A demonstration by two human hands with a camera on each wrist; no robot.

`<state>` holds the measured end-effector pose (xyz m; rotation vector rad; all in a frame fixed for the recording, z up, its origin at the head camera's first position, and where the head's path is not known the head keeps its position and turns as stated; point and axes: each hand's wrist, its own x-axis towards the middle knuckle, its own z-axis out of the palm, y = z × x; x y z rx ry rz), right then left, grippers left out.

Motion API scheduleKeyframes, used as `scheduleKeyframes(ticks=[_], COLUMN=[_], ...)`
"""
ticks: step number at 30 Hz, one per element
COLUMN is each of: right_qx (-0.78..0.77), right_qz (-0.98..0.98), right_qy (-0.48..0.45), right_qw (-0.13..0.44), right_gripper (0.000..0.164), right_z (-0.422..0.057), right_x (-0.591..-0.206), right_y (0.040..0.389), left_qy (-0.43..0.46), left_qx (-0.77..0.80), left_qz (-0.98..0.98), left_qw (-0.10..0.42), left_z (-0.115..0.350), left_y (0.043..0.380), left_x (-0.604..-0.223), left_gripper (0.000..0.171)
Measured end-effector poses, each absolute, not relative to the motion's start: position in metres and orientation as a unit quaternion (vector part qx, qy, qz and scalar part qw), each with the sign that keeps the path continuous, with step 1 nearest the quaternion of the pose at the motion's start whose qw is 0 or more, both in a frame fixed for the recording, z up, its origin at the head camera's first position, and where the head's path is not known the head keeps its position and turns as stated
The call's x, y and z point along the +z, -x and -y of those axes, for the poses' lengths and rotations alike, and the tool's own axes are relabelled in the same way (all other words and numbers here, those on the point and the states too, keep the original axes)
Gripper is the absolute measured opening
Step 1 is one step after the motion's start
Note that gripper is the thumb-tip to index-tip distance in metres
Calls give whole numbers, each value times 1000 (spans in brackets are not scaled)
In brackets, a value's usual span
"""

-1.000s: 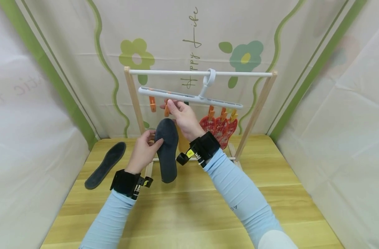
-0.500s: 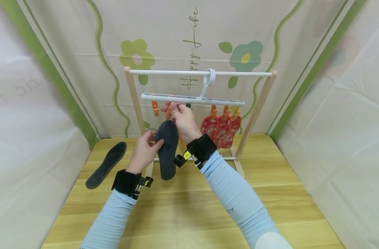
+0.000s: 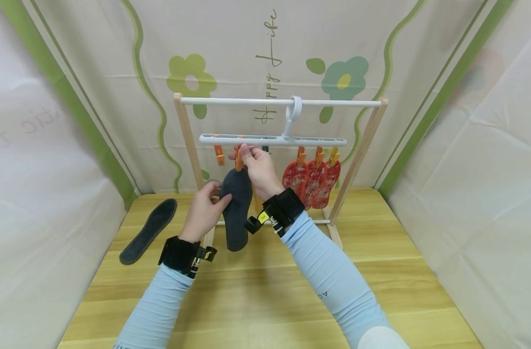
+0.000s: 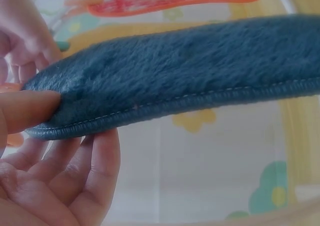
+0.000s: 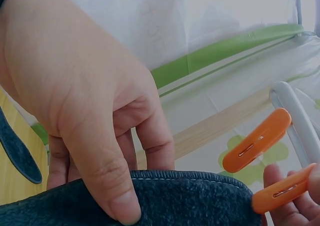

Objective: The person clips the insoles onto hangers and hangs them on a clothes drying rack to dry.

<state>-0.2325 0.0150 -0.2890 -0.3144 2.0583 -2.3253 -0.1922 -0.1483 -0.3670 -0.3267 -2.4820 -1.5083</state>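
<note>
My left hand [image 3: 201, 211] pinches the side edge of a dark blue fuzzy insole [image 3: 236, 213], thumb on the front and fingers behind. The insole hangs upright above the table. At its top end, my right hand [image 3: 263, 169] pinches an orange clothespin [image 3: 239, 159] attached to a light grey hanger [image 3: 271, 140]. In the right wrist view, the tip of this clothespin [image 5: 282, 188] meets the insole's end; whether it grips cannot be seen fully. Another orange clothespin [image 3: 219, 155] dangles to the left. A matching dark insole [image 3: 149, 230] lies on the table at left.
The hanger hooks over the white bar [image 3: 239, 102] of a wooden-legged rack [image 3: 361, 160]. Several red patterned insoles [image 3: 296, 179] hang at its right side from orange and yellow clothespins. A yellowish item hangs partly hidden behind my right hand. Fabric walls [image 3: 474, 160] enclose the wooden table [image 3: 265, 300].
The hanger has swung from tilted to nearly level, its left end sinking. The clothespin in my right hand has come down onto the insole's top. My left hand has barely shifted.
</note>
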Motion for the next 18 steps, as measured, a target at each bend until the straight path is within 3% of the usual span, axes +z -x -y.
scheduleKeyframes(ticks=[18], right_qx=[-740], right_qz=[-664], right_qy=[100], right_qw=[-22], right_gripper=[35], right_z=[-10], right_x=[-289], right_y=[229], left_qy=[140], left_qx=[-515], left_qz=[837], left_qw=[120], left_z=[148], left_y=[197], left_x=[-366], left_gripper=[27])
